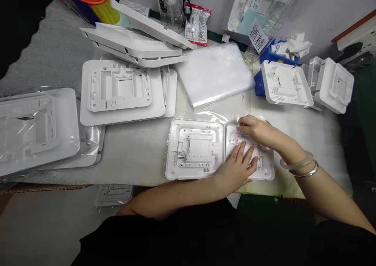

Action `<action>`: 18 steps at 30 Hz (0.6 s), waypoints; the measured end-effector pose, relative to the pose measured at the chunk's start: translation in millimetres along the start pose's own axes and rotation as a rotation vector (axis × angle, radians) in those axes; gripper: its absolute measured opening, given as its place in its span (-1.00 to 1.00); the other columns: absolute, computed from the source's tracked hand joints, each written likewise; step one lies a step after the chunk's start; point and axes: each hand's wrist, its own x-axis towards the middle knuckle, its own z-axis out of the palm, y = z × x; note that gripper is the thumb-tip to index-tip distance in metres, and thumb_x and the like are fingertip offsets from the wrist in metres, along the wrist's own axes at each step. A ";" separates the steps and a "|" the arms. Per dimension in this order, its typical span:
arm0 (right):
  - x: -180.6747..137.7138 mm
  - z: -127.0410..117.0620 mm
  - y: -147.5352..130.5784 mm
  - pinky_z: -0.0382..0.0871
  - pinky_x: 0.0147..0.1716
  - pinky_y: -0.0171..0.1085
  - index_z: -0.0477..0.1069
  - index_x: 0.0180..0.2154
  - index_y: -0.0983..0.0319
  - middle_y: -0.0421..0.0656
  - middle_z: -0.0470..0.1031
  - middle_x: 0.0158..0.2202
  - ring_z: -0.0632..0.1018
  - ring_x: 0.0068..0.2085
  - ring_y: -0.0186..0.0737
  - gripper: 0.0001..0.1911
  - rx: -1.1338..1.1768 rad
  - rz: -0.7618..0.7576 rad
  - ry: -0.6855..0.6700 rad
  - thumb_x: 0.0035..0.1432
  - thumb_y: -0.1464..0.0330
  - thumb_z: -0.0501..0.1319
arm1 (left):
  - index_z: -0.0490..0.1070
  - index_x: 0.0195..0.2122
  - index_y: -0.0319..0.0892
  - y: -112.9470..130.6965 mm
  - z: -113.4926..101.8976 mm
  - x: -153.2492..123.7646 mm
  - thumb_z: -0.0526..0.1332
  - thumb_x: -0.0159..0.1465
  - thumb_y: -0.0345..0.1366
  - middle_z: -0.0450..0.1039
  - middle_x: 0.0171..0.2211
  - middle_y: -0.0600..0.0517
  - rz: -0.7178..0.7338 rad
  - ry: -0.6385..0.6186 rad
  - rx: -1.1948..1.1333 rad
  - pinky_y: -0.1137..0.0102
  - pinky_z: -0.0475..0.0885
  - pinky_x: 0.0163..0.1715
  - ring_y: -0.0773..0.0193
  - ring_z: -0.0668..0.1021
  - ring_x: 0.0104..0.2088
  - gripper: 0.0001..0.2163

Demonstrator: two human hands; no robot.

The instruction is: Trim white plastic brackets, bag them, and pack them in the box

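Note:
Two white plastic housings lie side by side at the front edge of the bench, their moulded inner sides facing up. My left hand [238, 167] rests with fingers spread on the right housing [266, 170]. At that housing's upper edge is my right hand [255, 129], its fingers curled and pressed down; whatever they may hold is too small or hidden to make out. The left housing [199, 150] lies untouched beside my left forearm, with a few tiny pieces near its lower rim. Both hands partly cover the right housing.
Behind the housings lies a stack of clear plastic bags [217, 74]. White panels [123, 89] are piled to the left, more of them in plastic film [38, 129] farther left. At the right stand white housings [286, 82] by a blue bin [266, 54] and a clear bottle [255, 42].

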 end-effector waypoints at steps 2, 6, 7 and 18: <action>-0.2 3.0 -2.7 0.37 -0.19 -0.18 0.48 -0.31 0.25 -0.02 0.41 -0.10 0.41 -0.11 -0.10 -0.66 -0.081 0.007 -0.013 0.14 0.64 -0.02 | 0.17 0.33 -0.22 -0.8 -0.2 -0.2 0.10 0.34 0.11 0.07 0.37 -0.29 0.002 0.008 -0.014 -0.03 0.04 0.30 -0.27 0.21 0.33 -0.34; -4.1 8.8 -9.6 0.32 -0.34 -0.19 0.42 -0.41 0.27 0.02 0.38 -0.21 0.38 -0.25 -0.11 -0.69 -0.195 0.093 -0.014 0.12 0.66 -0.02 | 0.17 0.33 -0.22 -0.9 -0.4 0.2 0.11 0.33 0.12 0.11 0.35 -0.29 0.000 0.005 -0.023 -0.03 0.03 0.30 -0.24 0.24 0.33 -0.33; -6.0 8.4 -10.4 0.32 -0.36 -0.18 0.41 -0.42 0.27 0.01 0.38 -0.24 0.37 -0.28 -0.12 -0.69 -0.195 0.114 0.002 0.14 0.64 -0.02 | 0.17 0.33 -0.21 -0.6 -0.4 0.4 0.11 0.33 0.12 0.11 0.35 -0.28 -0.001 0.002 -0.025 -0.03 0.03 0.30 -0.23 0.23 0.33 -0.33; -15.6 7.8 -10.7 0.43 -0.10 -0.09 0.44 -0.06 0.19 -0.02 0.41 -0.09 0.46 -0.07 -0.08 -0.69 0.020 0.078 0.194 0.32 0.46 -0.04 | 0.16 0.33 -0.26 2.7 0.8 1.4 0.10 0.34 0.10 0.11 0.35 -0.30 -0.012 0.029 -0.008 -0.03 0.04 0.30 -0.27 0.22 0.33 -0.34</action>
